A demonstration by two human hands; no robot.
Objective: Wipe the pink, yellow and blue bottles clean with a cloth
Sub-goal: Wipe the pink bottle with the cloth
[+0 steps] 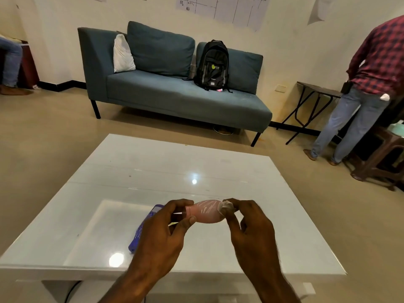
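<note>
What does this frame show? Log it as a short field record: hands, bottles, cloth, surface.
left hand: grips the pink bottle at its neck end
right hand: presses a small cloth on the bottle's other end
pink bottle: held sideways above the white table
blue bottle: lying on the table, partly behind the left hand
yellow bottle: not clearly visible

Warm, dimmish indoor light from overhead — two lamp glares shine on the glossy white table (251,171). The hands look dark, slightly soft; walls and floor bow at the edges.
</note>
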